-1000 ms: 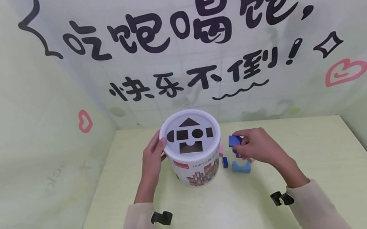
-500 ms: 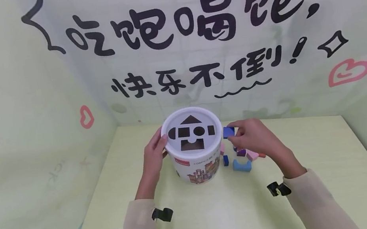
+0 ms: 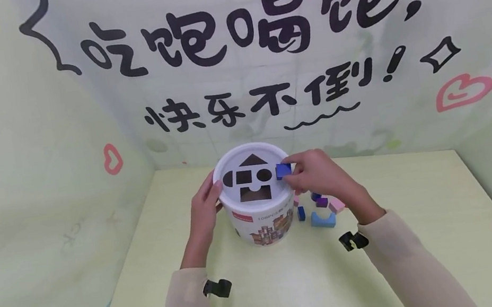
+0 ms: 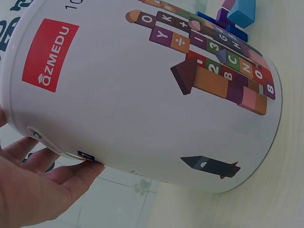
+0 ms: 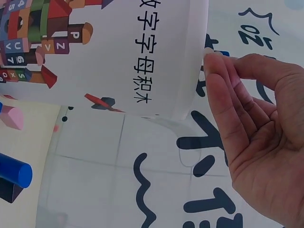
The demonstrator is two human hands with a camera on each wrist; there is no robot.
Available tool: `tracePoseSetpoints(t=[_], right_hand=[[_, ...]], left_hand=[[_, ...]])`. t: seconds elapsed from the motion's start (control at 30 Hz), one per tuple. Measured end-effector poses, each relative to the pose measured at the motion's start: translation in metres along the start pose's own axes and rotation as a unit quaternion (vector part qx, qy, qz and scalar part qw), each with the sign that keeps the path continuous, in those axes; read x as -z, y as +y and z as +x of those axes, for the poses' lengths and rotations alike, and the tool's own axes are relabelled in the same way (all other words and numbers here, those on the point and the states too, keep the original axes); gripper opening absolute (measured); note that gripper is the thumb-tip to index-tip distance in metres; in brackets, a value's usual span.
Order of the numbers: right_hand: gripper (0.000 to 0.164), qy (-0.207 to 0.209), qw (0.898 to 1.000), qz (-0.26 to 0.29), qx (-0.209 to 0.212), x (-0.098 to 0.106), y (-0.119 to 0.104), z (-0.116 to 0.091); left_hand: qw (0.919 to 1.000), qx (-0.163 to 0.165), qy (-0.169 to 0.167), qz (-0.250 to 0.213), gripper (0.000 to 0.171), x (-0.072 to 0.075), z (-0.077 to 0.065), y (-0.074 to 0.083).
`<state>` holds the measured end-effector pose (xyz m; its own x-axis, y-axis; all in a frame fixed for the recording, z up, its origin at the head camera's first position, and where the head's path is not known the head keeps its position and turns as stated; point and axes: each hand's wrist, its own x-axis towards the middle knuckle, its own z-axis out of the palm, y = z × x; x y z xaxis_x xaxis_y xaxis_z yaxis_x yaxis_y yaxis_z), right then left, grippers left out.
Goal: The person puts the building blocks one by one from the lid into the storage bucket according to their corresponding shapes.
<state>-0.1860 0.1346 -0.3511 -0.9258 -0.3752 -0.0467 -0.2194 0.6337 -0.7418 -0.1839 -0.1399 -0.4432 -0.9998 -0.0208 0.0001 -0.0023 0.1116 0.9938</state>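
A white block bucket (image 3: 244,231) stands upright on the table, its lid cut with several shaped holes. My left hand (image 3: 204,211) holds its left side, thumb on the rim; in the left wrist view the fingers (image 4: 71,175) touch the wall near a handle end. Over the lid's right side, my right hand (image 3: 319,176) pinches a blue block (image 3: 283,170) between thumb and fingers. That block covers the small rectangular hole; whether it has entered cannot be seen. The right wrist view shows the hand (image 5: 256,114) beside the rim, the block mostly hidden by fingertips.
Loose blocks lie right of the bucket: a light blue arch (image 3: 323,220), a small dark blue block (image 3: 301,213), a purple one (image 3: 322,202), a pink one (image 3: 337,205) and a blue cylinder (image 5: 14,169). A printed cloth wall (image 3: 234,77) rises behind the table.
My right hand has lifted the blue block from beside the other blocks and carried it left, onto the lid's right side. My left hand stays on the bucket.
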Motion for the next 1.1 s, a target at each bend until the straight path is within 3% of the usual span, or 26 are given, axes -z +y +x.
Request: tracePoseSetpoints(t=[0.37, 0.6, 1.1], right_hand=[[0.029, 0.006, 1.0, -0.006, 0.016, -0.01, -0.011, 0.025], [0.04, -0.006, 1.0, -0.018, 0.01, -0.017, -0.018, 0.035], [0.039, -0.038, 0.999, 0.0, -0.001, -0.035, -0.025, 0.053]], left_hand=[[0.9999, -0.006, 0.002, -0.009, 0.049, 0.0, 0.001, -0.001], [0.9999, -0.008, -0.001, -0.007, 0.048, 0.0, 0.001, -0.003], [0.9999, -0.008, -0.006, -0.014, 0.05, 0.0, -0.001, -0.001]])
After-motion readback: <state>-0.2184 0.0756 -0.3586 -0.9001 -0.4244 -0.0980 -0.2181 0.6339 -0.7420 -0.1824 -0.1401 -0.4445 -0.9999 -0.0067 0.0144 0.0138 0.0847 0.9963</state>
